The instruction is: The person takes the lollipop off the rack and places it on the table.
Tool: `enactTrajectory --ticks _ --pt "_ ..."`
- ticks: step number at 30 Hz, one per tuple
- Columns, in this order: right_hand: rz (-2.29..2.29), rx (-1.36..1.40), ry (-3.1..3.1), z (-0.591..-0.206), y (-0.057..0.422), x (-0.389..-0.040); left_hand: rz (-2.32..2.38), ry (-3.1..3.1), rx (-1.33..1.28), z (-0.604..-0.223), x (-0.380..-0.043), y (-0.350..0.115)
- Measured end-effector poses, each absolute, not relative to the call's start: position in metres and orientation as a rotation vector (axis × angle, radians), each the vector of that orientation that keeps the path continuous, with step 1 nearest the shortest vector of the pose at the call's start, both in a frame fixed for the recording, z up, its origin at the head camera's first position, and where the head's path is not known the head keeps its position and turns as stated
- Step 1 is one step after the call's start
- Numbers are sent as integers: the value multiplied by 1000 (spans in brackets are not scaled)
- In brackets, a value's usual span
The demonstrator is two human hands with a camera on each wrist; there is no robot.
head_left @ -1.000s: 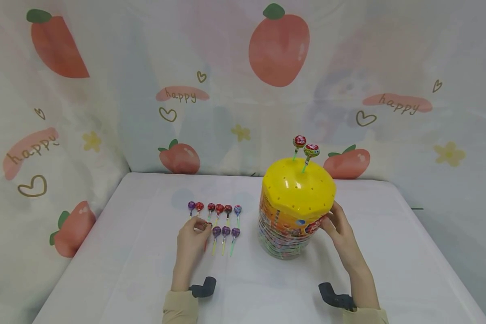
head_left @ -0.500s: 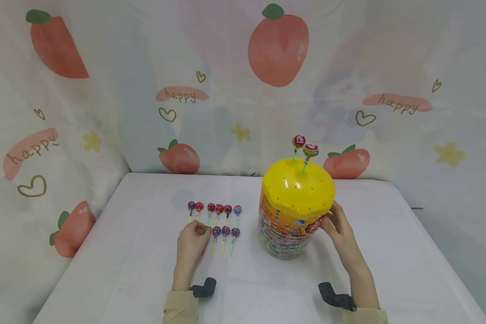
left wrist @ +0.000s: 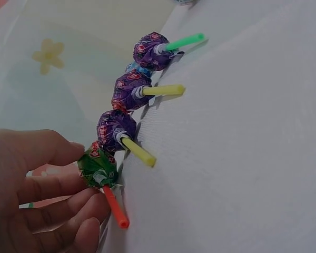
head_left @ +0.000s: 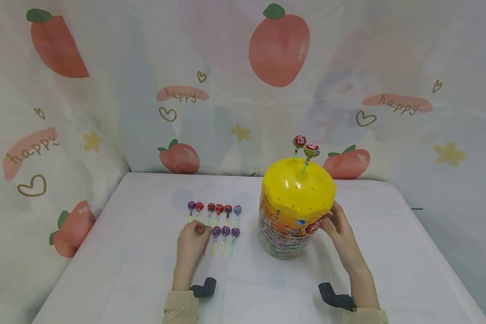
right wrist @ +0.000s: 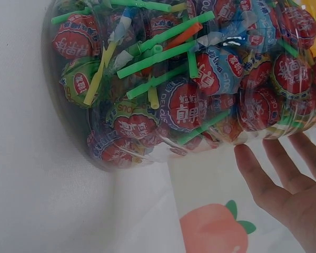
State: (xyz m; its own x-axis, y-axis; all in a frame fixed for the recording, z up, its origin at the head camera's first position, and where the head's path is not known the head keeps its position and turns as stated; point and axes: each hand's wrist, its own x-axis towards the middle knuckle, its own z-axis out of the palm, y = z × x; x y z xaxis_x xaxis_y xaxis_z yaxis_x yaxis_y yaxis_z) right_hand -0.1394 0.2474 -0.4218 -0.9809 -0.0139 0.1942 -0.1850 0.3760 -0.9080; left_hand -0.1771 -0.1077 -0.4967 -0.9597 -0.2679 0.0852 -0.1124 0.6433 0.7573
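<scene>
My left hand (head_left: 189, 243) pinches a green-wrapped lollipop (left wrist: 97, 164) by its head between thumb and fingers; its red stick angles down to the white tabletop. Right beside it lie three purple lollipops (head_left: 226, 231) in a row, two with yellow sticks and one with a green stick. At the right, a clear jar (head_left: 283, 245) full of lollipops stands upright under a yellow lid (head_left: 297, 189) dotted with small holes. Two lollipops (head_left: 311, 150) stick up from that lid. The fingertips of my right hand (head_left: 344, 238) rest against the jar's right side, fingers extended.
Behind the purple row lie several more lollipops (head_left: 219, 209), with red, purple and blue heads. The white tabletop (head_left: 247, 288) ends at a fruit-printed curtain (head_left: 218, 54) at the back and left. A dark wrist mount (head_left: 204, 288) sits on each wrist.
My left hand has shifted very slightly around the green lollipop, and its red stick has tilted a little. My right hand and the jar stay put.
</scene>
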Motion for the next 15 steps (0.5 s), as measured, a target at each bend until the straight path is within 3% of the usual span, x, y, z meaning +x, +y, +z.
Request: enactTrajectory --ticks 15 --pt "1626 156 -2503 -421 246 -138 -1179 -2581 263 -475 -174 -99"
